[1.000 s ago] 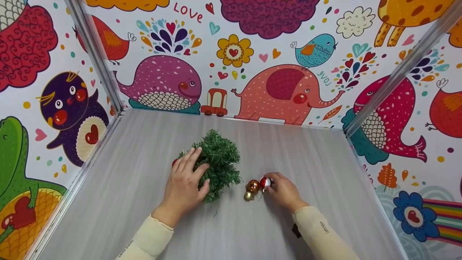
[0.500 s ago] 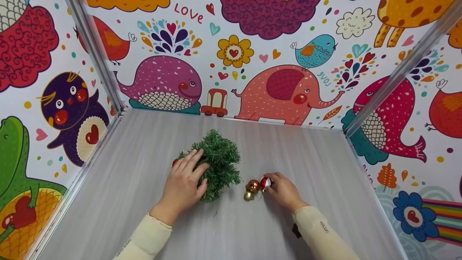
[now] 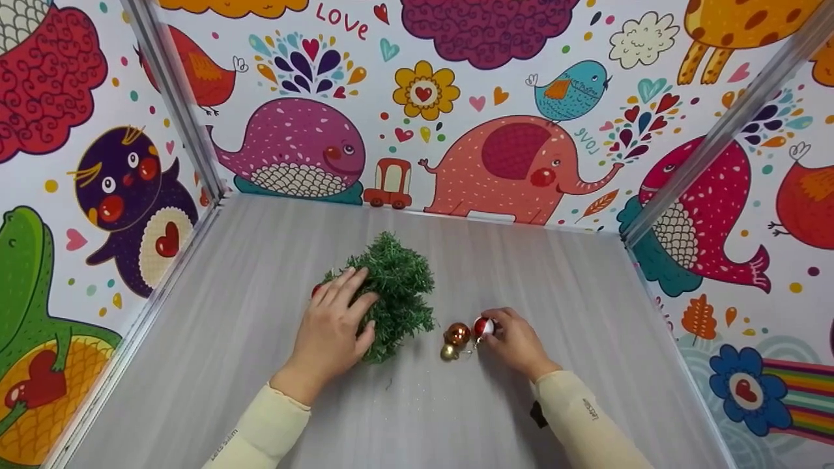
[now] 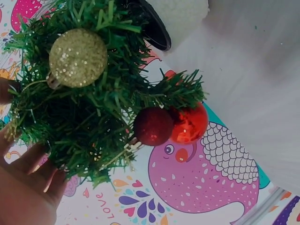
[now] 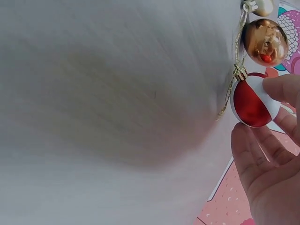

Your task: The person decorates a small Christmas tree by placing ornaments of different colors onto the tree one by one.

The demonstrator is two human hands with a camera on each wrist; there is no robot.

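My left hand (image 3: pixel 329 326) rests against the left side of a small artificial Christmas tree (image 3: pixel 397 280), its fingers extended over the green branches. The left wrist view shows a gold glitter ball (image 4: pixel 78 57), a dark red ball (image 4: pixel 153 126) and a shiny red ball (image 4: pixel 191 123) on the tree. With thumb and fingers, my right hand (image 3: pixel 518 342) pinches a red-and-white Christmas ball (image 5: pixel 253 103), which has a gold cap and cord. Just left of it lie a copper ball (image 3: pixel 459 333) and a smaller gold ball (image 3: pixel 449 352).
A grey wood-grain tabletop (image 3: pixel 423 423) lies under everything. Cartoon-printed panels (image 3: pixel 417 143) with metal corner posts (image 3: pixel 176 104) enclose the back and sides. Something small and black (image 3: pixel 538 414) shows beside the right sleeve.
My right hand has shifted slightly right with the red-and-white Christmas ball, widening the gap to the copper ball. The left hand and the tree have stayed nearly still.
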